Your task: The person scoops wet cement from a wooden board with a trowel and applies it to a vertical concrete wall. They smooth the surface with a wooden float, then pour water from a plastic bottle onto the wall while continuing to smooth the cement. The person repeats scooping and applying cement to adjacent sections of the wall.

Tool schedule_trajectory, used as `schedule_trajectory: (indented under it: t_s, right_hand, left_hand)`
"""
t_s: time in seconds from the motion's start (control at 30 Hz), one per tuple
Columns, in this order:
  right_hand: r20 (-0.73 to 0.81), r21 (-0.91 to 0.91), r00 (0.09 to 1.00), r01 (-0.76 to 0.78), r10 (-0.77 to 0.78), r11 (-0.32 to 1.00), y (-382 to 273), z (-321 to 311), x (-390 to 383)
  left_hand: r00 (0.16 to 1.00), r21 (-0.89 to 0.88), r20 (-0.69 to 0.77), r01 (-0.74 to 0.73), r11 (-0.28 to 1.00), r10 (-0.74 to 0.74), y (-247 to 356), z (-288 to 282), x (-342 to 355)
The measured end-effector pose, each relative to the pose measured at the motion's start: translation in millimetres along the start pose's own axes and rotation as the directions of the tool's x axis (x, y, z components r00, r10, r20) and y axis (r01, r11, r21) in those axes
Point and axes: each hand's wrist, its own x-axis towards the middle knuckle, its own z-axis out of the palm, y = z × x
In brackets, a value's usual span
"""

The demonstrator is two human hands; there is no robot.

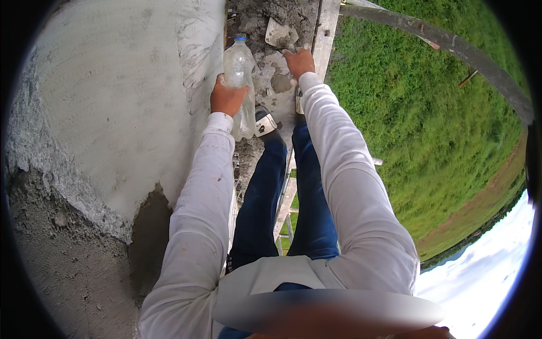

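My left hand [226,96] is closed around a clear plastic bottle [241,63] with a blue cap, which looks to contain clear liquid. My right hand [298,63] has its fingers curled at the near end of a metal trowel [278,35] on the mortar-smeared plank, apparently gripping its handle; the grip itself is partly hidden. Wet grey mortar [261,16] lies around the blade. Both hands are over the plank [265,73], left of its wooden edge.
A plastered wall [113,101] with rough, darker patches fills the left. My shoes [264,124] stand on the narrow raised platform. A wooden edge board [324,28] borders it, with scaffold framing below. A curved-looking bar [463,45] crosses above grass [418,141] at the right.
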Motion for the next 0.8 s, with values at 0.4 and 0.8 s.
schedule_trajectory:
  t_s: [0.4, 0.8]
  right_hand:
    - [0.383, 0.257, 0.918, -0.212, 0.102, 0.943, 1.2, -77.6, -10.0]
    - [0.019, -0.129, 0.99, -0.139, 0.143, 0.982, -40.2, -39.7, 60.9]
  left_hand:
    - [0.997, 0.161, 0.074, -0.024, 0.987, 0.012, 30.0, 14.0, 36.1]
    - [0.989, 0.19, 0.117, 0.069, 0.979, -0.092, 32.7, 28.3, 42.5]
